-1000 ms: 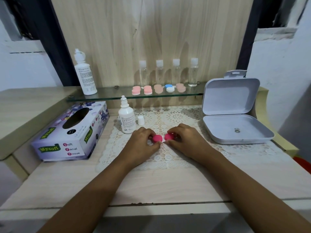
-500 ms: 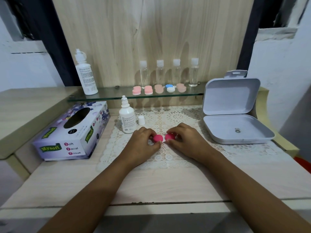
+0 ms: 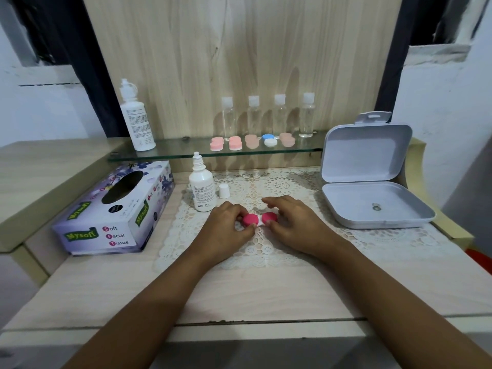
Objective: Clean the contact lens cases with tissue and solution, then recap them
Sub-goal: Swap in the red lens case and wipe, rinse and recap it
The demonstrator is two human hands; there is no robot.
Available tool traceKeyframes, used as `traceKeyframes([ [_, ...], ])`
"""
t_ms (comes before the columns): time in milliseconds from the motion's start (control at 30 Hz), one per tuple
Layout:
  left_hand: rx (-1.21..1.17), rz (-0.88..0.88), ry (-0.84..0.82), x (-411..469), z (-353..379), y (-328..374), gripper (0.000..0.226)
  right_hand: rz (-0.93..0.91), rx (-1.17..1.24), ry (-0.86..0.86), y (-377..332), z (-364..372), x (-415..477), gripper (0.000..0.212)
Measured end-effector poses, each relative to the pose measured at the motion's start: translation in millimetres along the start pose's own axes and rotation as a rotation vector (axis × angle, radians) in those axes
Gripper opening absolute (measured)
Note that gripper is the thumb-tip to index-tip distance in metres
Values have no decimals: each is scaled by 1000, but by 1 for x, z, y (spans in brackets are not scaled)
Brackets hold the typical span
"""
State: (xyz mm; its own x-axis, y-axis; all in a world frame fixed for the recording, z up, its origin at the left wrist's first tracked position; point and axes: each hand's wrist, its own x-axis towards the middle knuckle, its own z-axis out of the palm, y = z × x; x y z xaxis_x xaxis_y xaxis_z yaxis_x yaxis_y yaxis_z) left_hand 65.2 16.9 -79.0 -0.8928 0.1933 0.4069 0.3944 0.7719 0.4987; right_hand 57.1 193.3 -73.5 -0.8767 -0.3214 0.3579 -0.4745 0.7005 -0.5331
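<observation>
Contact lens case [image 3: 259,222], white with two pink caps, lies on the lace mat [image 3: 266,253] mid-counter [image 3: 239,294]. The left hand [image 3: 226,229] curls its fingers [image 3: 238,209] round the left cap [image 3: 249,219] and pinches it. The right hand [image 3: 295,222] pinches the right cap [image 3: 269,217] between thumb and fingertips. From the case, the solution bottle [image 3: 201,190] stands at 10 o'clock, the tissue box [image 3: 114,211] at 9, an open grey box [image 3: 372,206] at 3 and a glass shelf [image 3: 186,153] at 12.
</observation>
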Motion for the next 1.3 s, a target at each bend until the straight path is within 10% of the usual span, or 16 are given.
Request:
traceKeyframes([
  [1300,43,21,4,-1,-4,1,29,-48,-126,-57,0,-8,-4,36],
])
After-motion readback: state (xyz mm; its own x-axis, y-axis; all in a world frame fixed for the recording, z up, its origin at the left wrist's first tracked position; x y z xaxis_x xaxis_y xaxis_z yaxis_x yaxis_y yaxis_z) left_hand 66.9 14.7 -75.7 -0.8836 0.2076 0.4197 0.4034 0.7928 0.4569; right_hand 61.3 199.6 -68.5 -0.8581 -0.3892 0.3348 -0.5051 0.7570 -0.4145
